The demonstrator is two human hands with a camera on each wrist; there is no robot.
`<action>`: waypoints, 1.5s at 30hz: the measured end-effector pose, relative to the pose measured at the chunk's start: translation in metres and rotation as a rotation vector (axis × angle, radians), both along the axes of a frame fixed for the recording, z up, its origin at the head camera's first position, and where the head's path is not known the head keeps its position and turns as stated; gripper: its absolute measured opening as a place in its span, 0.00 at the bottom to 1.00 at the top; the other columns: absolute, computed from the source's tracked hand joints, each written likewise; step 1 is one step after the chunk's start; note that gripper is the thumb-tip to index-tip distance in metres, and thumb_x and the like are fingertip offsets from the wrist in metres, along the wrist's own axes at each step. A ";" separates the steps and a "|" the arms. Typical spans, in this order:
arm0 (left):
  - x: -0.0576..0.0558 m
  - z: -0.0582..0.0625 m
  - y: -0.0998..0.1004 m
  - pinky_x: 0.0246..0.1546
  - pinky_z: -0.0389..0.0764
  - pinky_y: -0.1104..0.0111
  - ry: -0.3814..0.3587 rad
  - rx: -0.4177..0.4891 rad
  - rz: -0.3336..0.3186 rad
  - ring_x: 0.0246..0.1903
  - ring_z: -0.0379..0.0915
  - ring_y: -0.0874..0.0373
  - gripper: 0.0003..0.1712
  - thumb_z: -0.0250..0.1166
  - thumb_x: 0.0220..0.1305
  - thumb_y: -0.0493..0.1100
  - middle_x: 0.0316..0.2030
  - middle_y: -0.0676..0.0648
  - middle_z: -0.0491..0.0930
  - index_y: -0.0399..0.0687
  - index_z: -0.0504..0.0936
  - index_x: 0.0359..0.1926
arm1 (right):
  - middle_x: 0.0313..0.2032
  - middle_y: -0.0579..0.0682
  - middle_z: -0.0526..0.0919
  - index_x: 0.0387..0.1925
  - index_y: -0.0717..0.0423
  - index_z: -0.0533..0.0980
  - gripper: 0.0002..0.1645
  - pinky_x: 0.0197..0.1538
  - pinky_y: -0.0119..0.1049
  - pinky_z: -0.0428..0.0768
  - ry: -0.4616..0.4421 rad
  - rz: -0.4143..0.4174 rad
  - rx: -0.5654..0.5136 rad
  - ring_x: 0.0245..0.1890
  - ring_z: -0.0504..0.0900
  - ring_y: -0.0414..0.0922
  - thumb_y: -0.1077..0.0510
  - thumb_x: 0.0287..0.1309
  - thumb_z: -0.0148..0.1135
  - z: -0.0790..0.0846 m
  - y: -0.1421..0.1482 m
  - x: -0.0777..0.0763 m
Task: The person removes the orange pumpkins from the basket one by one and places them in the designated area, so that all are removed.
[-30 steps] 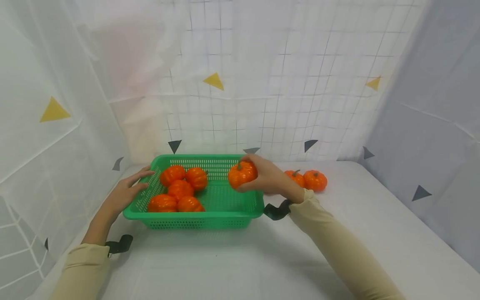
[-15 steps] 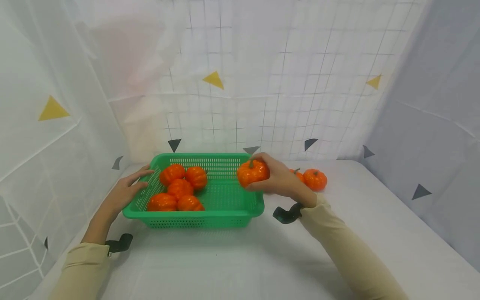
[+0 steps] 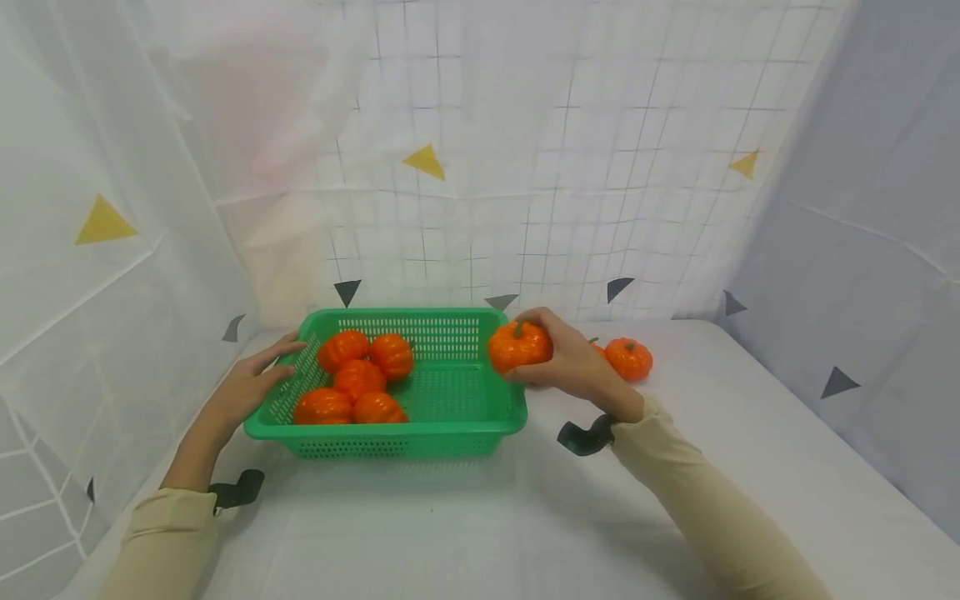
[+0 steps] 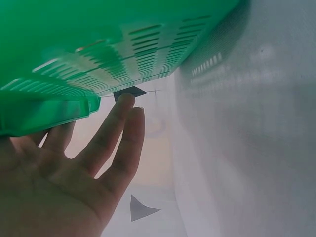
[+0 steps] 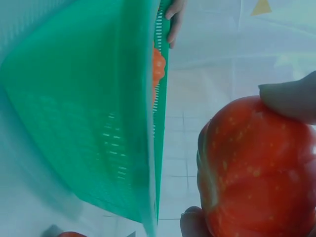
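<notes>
My right hand (image 3: 576,360) grips a small orange pumpkin (image 3: 519,347) with a green stem, held up at the right rim of a green plastic basket (image 3: 390,431). In the right wrist view, a fingertip and another digit press opposite sides of the pumpkin (image 5: 259,168), which is apart from the basket wall (image 5: 79,103). My left hand (image 3: 243,387) rests at the basket's left rim, its fingers spread and fairly straight. From the left wrist, those fingers (image 4: 129,140) extend along the basket's outside; the thumb is hidden. Several orange pumpkins (image 3: 360,379) lie in the basket's left half.
Right of the basket, one pumpkin (image 3: 629,359) lies on the white table (image 3: 465,533); another beside it is mostly hidden behind my right hand. A white gridded sheet (image 3: 480,125) rises behind, with sheet walls on both sides.
My right hand has carried the pumpkin rightward, from above the basket's inside to its right rim. It now covers more of a pumpkin on the table. The left hand and basket stay put.
</notes>
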State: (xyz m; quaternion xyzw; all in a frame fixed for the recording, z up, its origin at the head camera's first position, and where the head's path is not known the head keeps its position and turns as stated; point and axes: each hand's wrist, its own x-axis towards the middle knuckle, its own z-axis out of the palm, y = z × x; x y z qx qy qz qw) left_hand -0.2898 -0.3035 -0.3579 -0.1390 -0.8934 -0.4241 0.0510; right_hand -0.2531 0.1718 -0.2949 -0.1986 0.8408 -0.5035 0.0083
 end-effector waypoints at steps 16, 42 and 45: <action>0.002 0.004 0.000 0.62 0.48 0.21 -0.010 -0.007 -0.014 0.77 0.39 0.29 0.29 0.54 0.80 0.45 0.81 0.41 0.50 0.42 0.68 0.76 | 0.56 0.52 0.77 0.64 0.47 0.68 0.41 0.52 0.49 0.82 0.065 -0.085 0.042 0.54 0.76 0.55 0.53 0.53 0.79 -0.021 0.023 -0.006; -0.002 0.003 -0.004 0.62 0.55 0.23 0.004 -0.036 -0.048 0.76 0.43 0.26 0.28 0.53 0.80 0.42 0.80 0.40 0.51 0.41 0.68 0.76 | 0.60 0.58 0.75 0.64 0.57 0.69 0.46 0.59 0.55 0.80 0.049 -0.216 0.190 0.59 0.74 0.58 0.47 0.48 0.83 -0.071 0.046 -0.026; -0.001 0.003 -0.004 0.62 0.54 0.22 0.007 -0.042 -0.050 0.76 0.43 0.26 0.28 0.53 0.80 0.42 0.80 0.40 0.52 0.41 0.68 0.76 | 0.60 0.59 0.77 0.64 0.57 0.70 0.47 0.60 0.57 0.78 0.065 -0.218 0.228 0.58 0.75 0.59 0.45 0.47 0.83 -0.078 0.049 -0.029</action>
